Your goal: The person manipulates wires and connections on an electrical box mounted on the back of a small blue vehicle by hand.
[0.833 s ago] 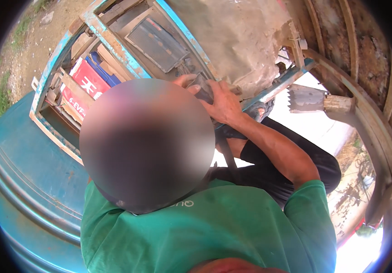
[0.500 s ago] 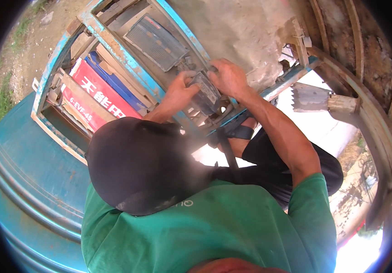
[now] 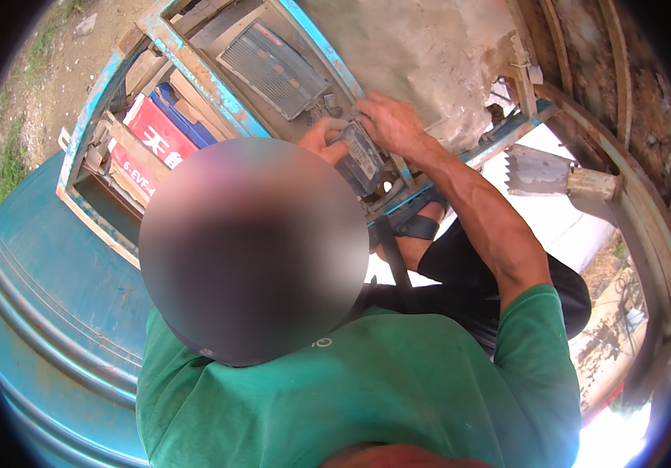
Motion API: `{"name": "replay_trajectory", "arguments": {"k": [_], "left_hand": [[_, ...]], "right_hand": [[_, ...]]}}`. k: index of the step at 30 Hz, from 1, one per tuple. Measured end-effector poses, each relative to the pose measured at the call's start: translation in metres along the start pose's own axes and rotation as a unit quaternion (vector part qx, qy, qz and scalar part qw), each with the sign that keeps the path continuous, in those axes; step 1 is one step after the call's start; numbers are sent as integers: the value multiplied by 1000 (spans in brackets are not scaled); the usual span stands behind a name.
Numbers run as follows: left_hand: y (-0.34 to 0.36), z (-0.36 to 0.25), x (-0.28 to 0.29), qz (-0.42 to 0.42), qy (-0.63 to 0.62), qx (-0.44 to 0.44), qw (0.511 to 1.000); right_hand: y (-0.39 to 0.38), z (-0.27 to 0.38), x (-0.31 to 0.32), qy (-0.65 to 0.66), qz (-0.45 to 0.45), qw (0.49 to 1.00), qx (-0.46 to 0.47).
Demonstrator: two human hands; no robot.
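A small dark-grey rectangular box (image 3: 362, 156) with a worn label sits inside a rusty blue metal frame (image 3: 214, 90). My left hand (image 3: 323, 139) is closed with its fingers at the box's upper left side; its wrist is hidden behind a large dark rounded shape, which looks like my raised left knee (image 3: 253, 257). At the box's upper end my right hand (image 3: 391, 123) has its fingers bent around the edge. What its fingertips pinch is partly hidden. Just beyond both hands lies a grey ribbed metal case (image 3: 274, 69), with short wiring close to the box.
Left of my hands, a red box with white print (image 3: 156, 129) and a blue box (image 3: 175, 109) stand in the frame. A teal ribbed metal body (image 3: 47, 273) fills the left. To the right are a jagged grey bracket (image 3: 538, 170) and a curved rusty beam (image 3: 655, 226).
The dark rounded shape has risen, covering my left wrist and more of the red box. Both hands stay at the grey box, with slight finger shifts. The whole view has shifted a little.
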State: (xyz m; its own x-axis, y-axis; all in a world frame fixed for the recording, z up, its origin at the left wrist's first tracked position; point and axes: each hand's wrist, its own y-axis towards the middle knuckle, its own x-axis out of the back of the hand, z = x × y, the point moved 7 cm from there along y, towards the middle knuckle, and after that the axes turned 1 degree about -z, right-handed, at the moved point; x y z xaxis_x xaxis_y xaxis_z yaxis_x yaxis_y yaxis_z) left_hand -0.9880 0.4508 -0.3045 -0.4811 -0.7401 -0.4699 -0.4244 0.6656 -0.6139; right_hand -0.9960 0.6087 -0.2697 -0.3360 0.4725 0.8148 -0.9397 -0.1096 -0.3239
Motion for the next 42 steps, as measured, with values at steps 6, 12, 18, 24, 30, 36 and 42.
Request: {"name": "replay_trajectory", "arguments": {"k": [6, 12, 18, 24, 30, 36, 42], "left_hand": [[7, 3, 3, 1, 75, -49, 996], [1, -7, -6, 25, 88, -72, 993], [6, -1, 2, 13, 59, -40, 997], [7, 5, -2, -23, 20, -36, 999], [2, -1, -4, -50, -5, -20, 999], [10, 1, 2, -59, 29, -27, 997], [14, 4, 8, -71, 82, -34, 994]], "right_hand": [[0, -1, -1, 17, -6, 1000, -7], [2, -7, -1, 9, 10, 1000, 7], [10, -3, -2, -1, 37, 999, 31], [12, 3, 2, -12, 58, 998, 35], [9, 3, 3, -22, 49, 998, 35], [11, 0, 0, -28, 46, 997, 49], [15, 2, 2, -38, 68, 995, 55]]}}
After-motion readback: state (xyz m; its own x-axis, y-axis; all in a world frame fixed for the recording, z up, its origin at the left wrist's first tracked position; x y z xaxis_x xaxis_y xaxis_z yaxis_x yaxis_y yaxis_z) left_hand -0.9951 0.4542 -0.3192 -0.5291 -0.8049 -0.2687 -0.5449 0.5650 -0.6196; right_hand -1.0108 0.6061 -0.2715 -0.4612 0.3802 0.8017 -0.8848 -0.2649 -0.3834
